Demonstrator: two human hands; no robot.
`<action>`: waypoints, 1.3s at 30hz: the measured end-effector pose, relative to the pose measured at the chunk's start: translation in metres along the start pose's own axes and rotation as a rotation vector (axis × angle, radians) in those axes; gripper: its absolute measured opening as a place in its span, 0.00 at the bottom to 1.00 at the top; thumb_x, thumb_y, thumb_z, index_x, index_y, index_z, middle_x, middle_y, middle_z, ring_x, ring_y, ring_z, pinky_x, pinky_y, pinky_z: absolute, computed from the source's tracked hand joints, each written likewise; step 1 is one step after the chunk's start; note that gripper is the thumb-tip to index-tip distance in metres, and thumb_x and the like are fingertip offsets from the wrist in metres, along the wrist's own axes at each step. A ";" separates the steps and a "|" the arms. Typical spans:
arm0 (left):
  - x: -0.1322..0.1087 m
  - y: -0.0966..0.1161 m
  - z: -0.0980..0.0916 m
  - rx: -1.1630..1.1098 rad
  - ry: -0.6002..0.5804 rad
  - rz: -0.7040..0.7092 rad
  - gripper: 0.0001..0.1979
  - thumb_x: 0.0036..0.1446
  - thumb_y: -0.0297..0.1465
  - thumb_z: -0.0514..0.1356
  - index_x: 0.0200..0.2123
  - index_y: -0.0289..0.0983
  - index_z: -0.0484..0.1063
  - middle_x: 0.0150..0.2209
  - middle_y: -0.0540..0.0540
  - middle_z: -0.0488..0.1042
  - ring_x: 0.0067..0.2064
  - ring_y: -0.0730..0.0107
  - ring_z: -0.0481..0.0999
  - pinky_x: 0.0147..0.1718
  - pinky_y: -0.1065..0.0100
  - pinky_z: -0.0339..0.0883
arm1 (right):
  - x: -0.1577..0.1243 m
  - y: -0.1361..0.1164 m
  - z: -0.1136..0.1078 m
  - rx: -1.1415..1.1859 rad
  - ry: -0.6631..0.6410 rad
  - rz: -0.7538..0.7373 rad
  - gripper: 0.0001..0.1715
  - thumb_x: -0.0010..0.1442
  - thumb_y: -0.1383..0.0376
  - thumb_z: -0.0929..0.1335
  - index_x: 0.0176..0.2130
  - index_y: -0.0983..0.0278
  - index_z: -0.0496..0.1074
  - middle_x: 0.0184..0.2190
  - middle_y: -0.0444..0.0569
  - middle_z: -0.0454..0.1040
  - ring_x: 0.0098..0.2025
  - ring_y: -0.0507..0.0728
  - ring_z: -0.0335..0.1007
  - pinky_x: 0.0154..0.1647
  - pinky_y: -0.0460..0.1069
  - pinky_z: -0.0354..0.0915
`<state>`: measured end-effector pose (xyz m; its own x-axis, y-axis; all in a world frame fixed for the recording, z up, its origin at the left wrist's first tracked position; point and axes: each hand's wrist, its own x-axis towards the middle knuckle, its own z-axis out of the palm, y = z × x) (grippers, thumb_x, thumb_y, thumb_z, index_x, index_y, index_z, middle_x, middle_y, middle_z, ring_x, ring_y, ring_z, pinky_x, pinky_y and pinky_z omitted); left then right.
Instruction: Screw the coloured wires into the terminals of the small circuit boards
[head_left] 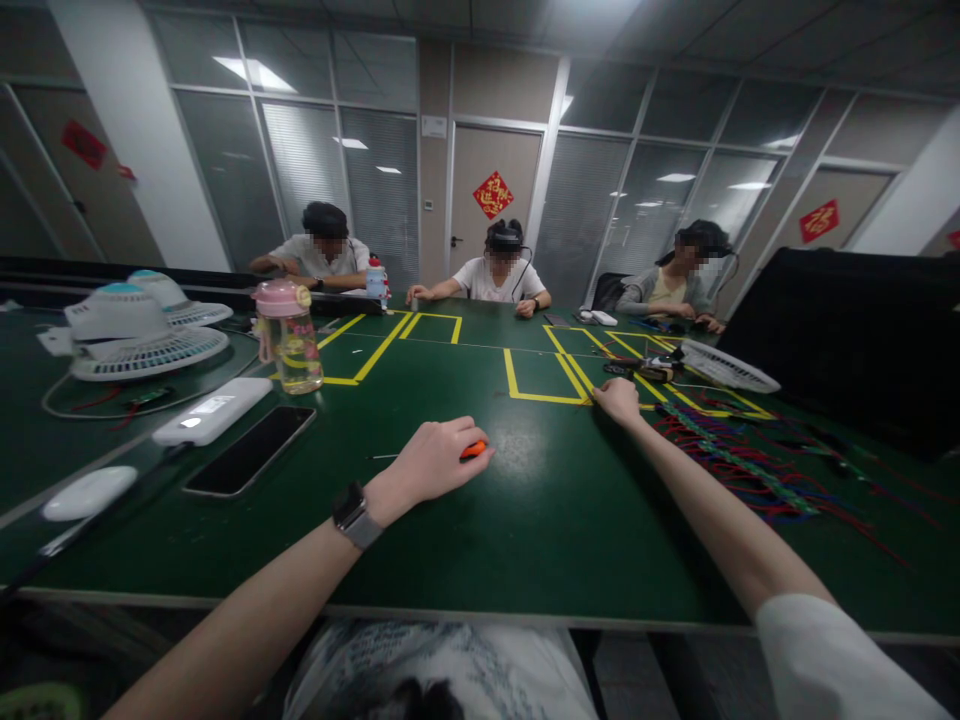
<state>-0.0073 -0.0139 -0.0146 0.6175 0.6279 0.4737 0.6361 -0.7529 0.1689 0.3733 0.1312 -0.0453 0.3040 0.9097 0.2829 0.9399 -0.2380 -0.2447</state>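
Observation:
My left hand (439,462) is closed around a screwdriver with an orange handle (474,450). The thin shaft sticks out on the hand's left side, low over the green tabletop (480,560). Farther forward and to the right, my right hand (619,401) has its fingers pinched together at the corner of a yellow tape outline (551,398). Whatever lies between those fingertips is too small to make out. Just beyond that hand is a dark tool-like object (645,370), its kind unclear. Beside my right forearm lie green circuit board strips (739,455) with many red and blue wires.
On the left are a black phone (251,452), a white power bank (212,411), a pink-lidded bottle (289,340) and white fans (150,330). A large black box (855,350) stands at right. Several people sit across the table, their hands away from mine.

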 end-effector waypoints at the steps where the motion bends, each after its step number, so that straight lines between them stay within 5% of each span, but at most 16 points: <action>1: 0.000 0.000 0.000 0.003 0.001 0.001 0.14 0.64 0.37 0.53 0.38 0.36 0.75 0.35 0.47 0.75 0.32 0.71 0.74 0.32 0.71 0.65 | 0.000 -0.002 0.000 0.001 0.008 0.029 0.20 0.58 0.62 0.66 0.40 0.75 0.78 0.36 0.69 0.77 0.43 0.68 0.75 0.43 0.55 0.70; 7: 0.000 0.002 -0.002 -0.001 -0.005 0.001 0.14 0.64 0.37 0.52 0.39 0.36 0.75 0.35 0.47 0.75 0.32 0.72 0.74 0.32 0.71 0.65 | -0.005 -0.015 -0.001 0.026 0.017 0.082 0.16 0.56 0.65 0.67 0.38 0.74 0.79 0.38 0.69 0.77 0.43 0.68 0.76 0.43 0.54 0.70; 16: 0.000 0.001 0.000 -0.004 -0.012 -0.003 0.15 0.64 0.37 0.52 0.39 0.36 0.76 0.35 0.47 0.75 0.32 0.72 0.74 0.31 0.71 0.64 | -0.025 -0.033 0.001 0.157 0.000 -0.139 0.09 0.53 0.68 0.68 0.31 0.68 0.80 0.37 0.58 0.80 0.44 0.62 0.75 0.46 0.48 0.67; 23: 0.000 0.001 0.000 -0.015 -0.009 0.002 0.16 0.64 0.38 0.52 0.39 0.36 0.76 0.35 0.47 0.75 0.31 0.72 0.74 0.30 0.72 0.64 | -0.052 -0.046 0.001 0.349 -0.053 -0.329 0.06 0.50 0.70 0.69 0.28 0.66 0.78 0.31 0.50 0.81 0.35 0.57 0.77 0.38 0.45 0.69; 34: 0.001 0.001 0.002 -0.003 0.010 0.002 0.14 0.63 0.38 0.53 0.38 0.36 0.76 0.35 0.46 0.76 0.33 0.70 0.75 0.32 0.70 0.64 | -0.107 -0.078 0.003 0.653 -0.175 -0.550 0.24 0.47 0.75 0.69 0.45 0.64 0.75 0.36 0.48 0.80 0.34 0.54 0.76 0.39 0.50 0.73; 39: 0.010 0.009 -0.011 -0.319 0.170 -0.104 0.14 0.63 0.38 0.54 0.37 0.37 0.75 0.33 0.47 0.77 0.33 0.70 0.74 0.34 0.70 0.65 | -0.147 -0.097 -0.002 0.865 -0.344 -0.681 0.24 0.51 0.70 0.69 0.50 0.64 0.72 0.39 0.50 0.79 0.37 0.54 0.75 0.41 0.52 0.72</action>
<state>-0.0005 -0.0162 0.0014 0.4545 0.6828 0.5720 0.4985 -0.7272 0.4720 0.2382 0.0203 -0.0614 -0.4091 0.8364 0.3649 0.4320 0.5297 -0.7299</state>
